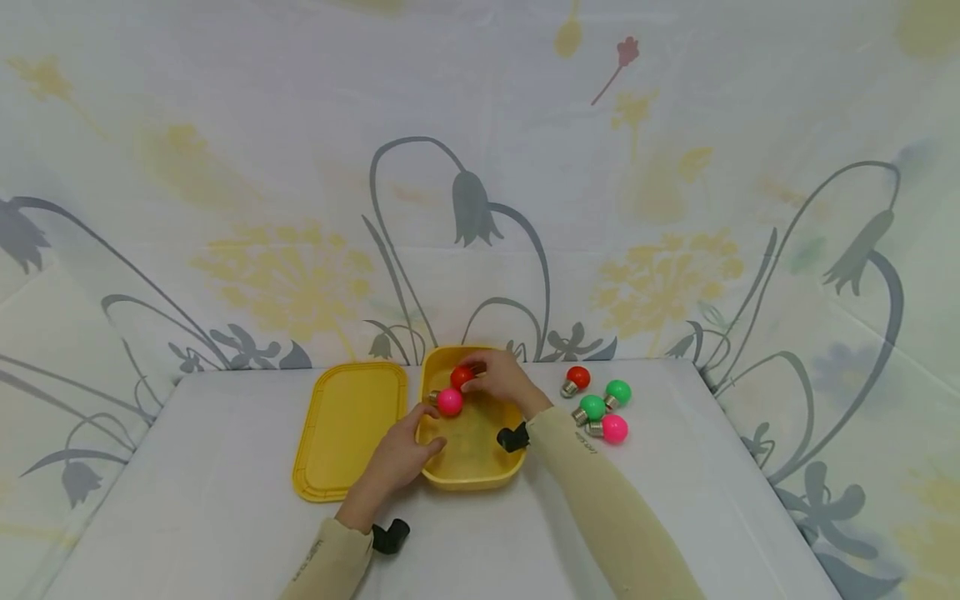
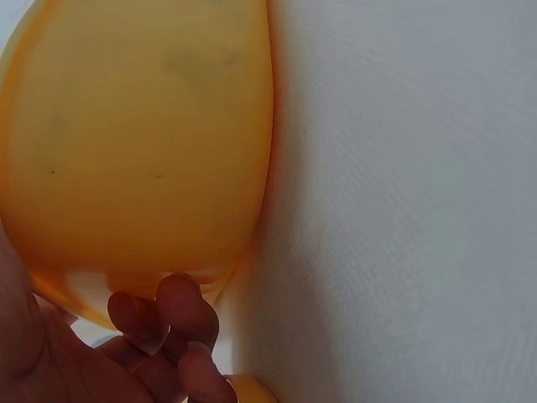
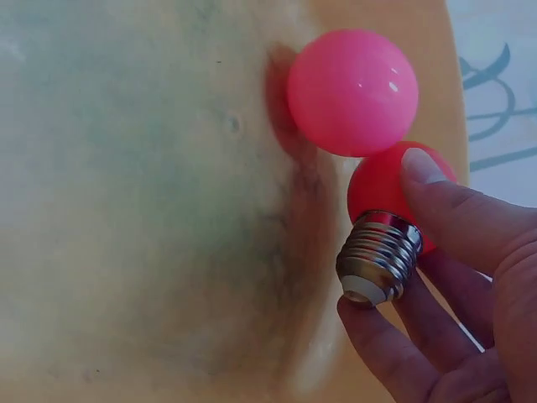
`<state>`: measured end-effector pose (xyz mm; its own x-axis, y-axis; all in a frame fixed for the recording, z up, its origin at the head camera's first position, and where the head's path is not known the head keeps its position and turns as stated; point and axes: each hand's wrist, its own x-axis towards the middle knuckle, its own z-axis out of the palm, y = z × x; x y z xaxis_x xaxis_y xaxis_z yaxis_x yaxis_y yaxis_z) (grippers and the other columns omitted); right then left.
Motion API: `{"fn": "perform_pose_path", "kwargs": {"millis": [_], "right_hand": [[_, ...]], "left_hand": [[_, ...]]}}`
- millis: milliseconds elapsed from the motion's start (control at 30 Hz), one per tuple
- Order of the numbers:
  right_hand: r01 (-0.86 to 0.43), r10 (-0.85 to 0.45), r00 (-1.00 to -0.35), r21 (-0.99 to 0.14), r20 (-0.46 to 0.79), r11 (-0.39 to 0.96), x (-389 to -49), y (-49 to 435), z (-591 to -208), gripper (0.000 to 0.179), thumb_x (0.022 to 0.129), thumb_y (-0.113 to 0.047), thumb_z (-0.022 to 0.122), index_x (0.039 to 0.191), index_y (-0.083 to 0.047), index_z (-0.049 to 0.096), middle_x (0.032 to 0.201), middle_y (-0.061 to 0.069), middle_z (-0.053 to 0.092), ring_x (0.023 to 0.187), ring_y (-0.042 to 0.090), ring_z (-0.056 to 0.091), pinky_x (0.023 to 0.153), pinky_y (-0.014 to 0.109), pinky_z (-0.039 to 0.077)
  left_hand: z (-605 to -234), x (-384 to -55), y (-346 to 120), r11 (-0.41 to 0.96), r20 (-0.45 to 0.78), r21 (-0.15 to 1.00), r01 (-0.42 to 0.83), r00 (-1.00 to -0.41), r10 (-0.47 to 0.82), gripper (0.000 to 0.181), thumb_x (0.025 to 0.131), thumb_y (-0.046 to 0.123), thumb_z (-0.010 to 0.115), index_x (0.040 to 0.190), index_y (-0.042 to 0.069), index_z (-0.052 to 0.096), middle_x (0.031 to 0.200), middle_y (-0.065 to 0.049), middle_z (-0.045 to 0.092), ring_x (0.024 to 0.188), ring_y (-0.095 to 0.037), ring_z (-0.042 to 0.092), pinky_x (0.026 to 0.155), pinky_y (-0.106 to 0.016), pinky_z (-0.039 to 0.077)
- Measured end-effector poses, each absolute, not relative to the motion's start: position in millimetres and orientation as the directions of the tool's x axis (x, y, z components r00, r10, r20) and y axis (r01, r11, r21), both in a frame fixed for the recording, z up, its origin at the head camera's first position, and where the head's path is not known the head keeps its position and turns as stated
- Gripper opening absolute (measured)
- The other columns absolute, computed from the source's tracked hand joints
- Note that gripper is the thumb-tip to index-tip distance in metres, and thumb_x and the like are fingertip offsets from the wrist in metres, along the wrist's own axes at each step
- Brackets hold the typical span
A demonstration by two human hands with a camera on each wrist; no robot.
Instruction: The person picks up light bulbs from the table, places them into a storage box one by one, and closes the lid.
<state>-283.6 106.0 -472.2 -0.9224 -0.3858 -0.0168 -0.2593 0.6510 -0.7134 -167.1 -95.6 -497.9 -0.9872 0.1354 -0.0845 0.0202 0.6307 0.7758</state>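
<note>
A yellow plastic box (image 1: 471, 482) stands near the table's back edge. My left hand (image 1: 401, 450) holds its left side, thumb reaching over the rim; in the left wrist view the curled fingers (image 2: 186, 306) lie against the box wall (image 2: 151, 126). Inside the box, my right hand (image 1: 501, 379) pinches a red light bulb (image 3: 394, 180) between thumb and fingers, its metal screw base (image 3: 379, 256) facing the wrist camera. A pink light bulb (image 1: 450, 402) lies in the box by its left wall, right beside the red one.
A yellow lid (image 1: 352, 433) lies flat left of the box. To the right are a red bulb (image 1: 577, 377), two green bulbs (image 1: 618, 391) and a pink bulb (image 1: 615, 429). A flower-patterned cloth (image 1: 480, 275) hangs behind the white table (image 1: 225, 483).
</note>
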Motion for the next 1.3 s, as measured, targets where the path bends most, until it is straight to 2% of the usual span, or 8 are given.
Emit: {"fn": "perform_pose_path", "kwargs": {"millis": [333,667,1033,1300], "right_hand": [[-0.276,-0.402,-0.915,-0.689,-0.025,0.671,-284.8,106.4,-474.8,0.035,0.085,-0.017,0.08,0.118,-0.012,0.072,0.113,0.003,0.07,0.102,0.02,0.062,0.095,0.034,0.05],[-0.269,-0.386,-0.922,-0.684,-0.02,0.678,-281.4,105.8,-474.2,0.035,0.086,-0.015,0.079,0.12,-0.012,0.072,0.118,0.004,0.07,0.109,0.022,0.062,0.099,0.036,0.047],[-0.307,-0.411,-0.911,-0.663,-0.002,0.683,-281.5,102.9,-476.3,0.039,0.084,-0.02,0.081,0.12,-0.01,0.072,0.119,0.005,0.069,0.111,0.023,0.062,0.098,0.036,0.048],[-0.316,-0.414,-0.91,-0.672,0.015,0.669,-282.2,101.1,-477.7,0.039,0.083,-0.021,0.082,0.12,-0.01,0.073,0.118,0.004,0.07,0.11,0.023,0.062,0.096,0.036,0.049]], "left_hand": [[-498.2,-167.9,-92.2,0.624,-0.094,0.781,0.009,-0.987,0.131,0.036,0.09,0.026,0.07,0.122,0.02,0.056,0.138,-0.013,0.055,0.117,-0.034,0.052,0.103,-0.058,0.04],[-500.7,-169.7,-91.6,0.634,-0.093,0.773,0.015,-0.986,0.137,0.035,0.091,0.027,0.07,0.123,0.022,0.056,0.137,-0.012,0.055,0.115,-0.033,0.052,0.102,-0.058,0.041],[-494.3,-167.1,-92.8,0.642,-0.076,0.766,0.041,-0.985,0.154,0.034,0.091,0.025,0.069,0.122,0.018,0.056,0.139,-0.015,0.055,0.121,-0.037,0.052,0.104,-0.059,0.038],[-494.3,-166.3,-95.2,0.657,-0.089,0.753,0.028,-0.985,0.144,0.035,0.091,0.027,0.069,0.123,0.019,0.056,0.139,-0.014,0.055,0.119,-0.035,0.052,0.103,-0.059,0.039]]}}
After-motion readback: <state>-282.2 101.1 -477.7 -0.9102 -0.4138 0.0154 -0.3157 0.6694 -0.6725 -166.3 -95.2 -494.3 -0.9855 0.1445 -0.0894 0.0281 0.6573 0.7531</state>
